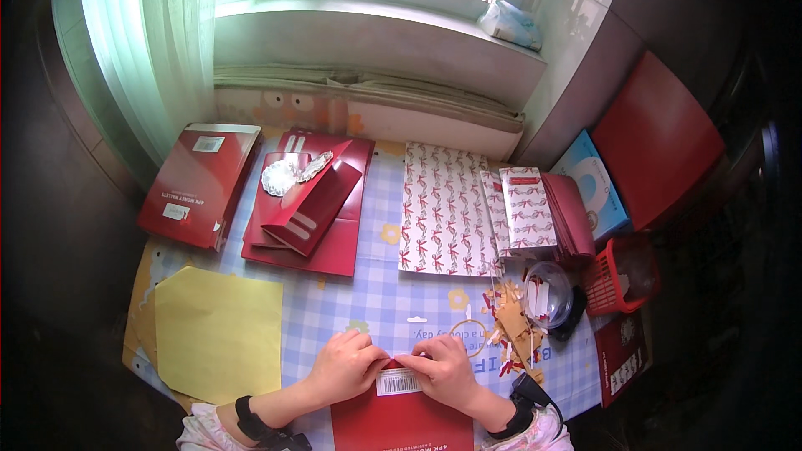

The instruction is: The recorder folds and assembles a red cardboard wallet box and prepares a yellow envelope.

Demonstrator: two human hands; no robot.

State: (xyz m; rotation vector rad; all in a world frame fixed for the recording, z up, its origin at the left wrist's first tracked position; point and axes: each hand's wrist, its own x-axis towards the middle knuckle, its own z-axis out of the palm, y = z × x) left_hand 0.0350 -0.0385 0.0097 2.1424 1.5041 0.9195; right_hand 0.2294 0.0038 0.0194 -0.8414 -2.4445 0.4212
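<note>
A flat red card packet [401, 422] with a white barcode label [398, 382] lies at the front edge of the table, partly cut off by the lower border. My left hand [351, 363] pinches its upper edge just above the label, fingers closed. Right beside it my right hand [443, 370] is also closed in a pinch on that edge, its fingertips almost meeting the left ones. What lies exactly between the fingertips is too small to make out. Both wrists wear black straps.
A yellow sheet [219, 334] lies left. Red packets [200, 188] and red folded cards [309, 209] stand behind it. Patterned white sheets [447, 209], a clear round tub [547, 292], loose paper scraps [514, 321] and a red basket [622, 277] are at right. A window sill [376, 25] runs behind.
</note>
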